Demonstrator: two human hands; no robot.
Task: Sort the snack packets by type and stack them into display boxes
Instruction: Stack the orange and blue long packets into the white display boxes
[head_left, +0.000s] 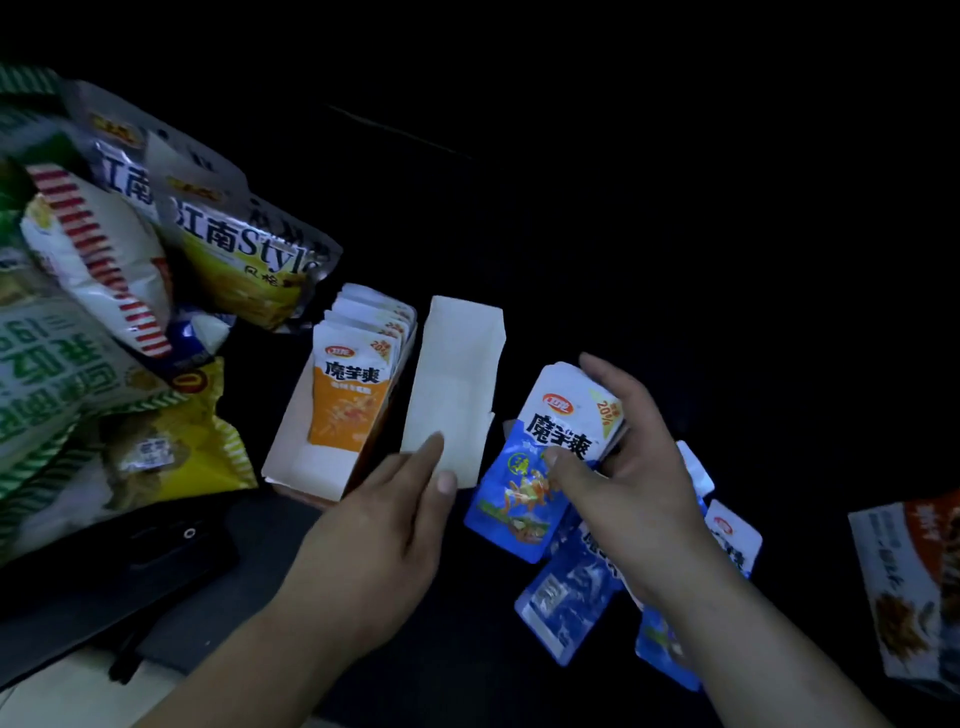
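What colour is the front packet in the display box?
The front packet is orange with a white top; head view.

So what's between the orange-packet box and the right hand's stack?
Head view: an empty white cardboard tray, left hand touching its near end; right hand grips the packet stack.

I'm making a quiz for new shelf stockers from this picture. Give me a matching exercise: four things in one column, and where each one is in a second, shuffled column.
Things
1. orange packets
2. stack of blue packets
3. white cardboard
4. large snack bags

Places
A. gripped in the right hand
B. piled at the far left
C. standing in the open box
D. touched by the fingers of the left hand

Pairs: 1-C, 2-A, 3-D, 4-B
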